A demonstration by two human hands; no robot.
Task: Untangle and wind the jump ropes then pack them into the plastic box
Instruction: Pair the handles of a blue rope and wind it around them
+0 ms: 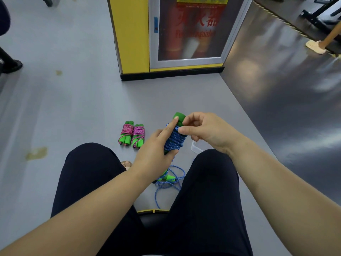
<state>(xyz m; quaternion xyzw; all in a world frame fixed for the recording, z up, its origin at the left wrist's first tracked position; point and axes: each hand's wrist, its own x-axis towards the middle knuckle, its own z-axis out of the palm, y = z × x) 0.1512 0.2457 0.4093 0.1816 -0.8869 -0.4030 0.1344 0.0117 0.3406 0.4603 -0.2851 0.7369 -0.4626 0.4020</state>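
Observation:
A blue jump rope [175,138] is wound tightly round its green handles and held upright above my knees. My left hand [156,146] grips the lower part of the bundle, its forefinger lying straight along the coils. My right hand [204,131] pinches the blue cord near the top of the bundle. Two pink jump ropes [132,134], wound round green handles, lie side by side on the grey floor to the left. Between my legs lies another blue rope [170,180], loose and tangled, with green handles. A corner of the clear plastic box [196,149] shows under my right wrist.
I sit with dark-trousered legs apart on a seat with a yellow edge [153,211]. A yellow fire extinguisher cabinet [166,34] stands ahead. Dark shiny flooring [286,89] runs on the right. A shoe [11,66] is at the far left.

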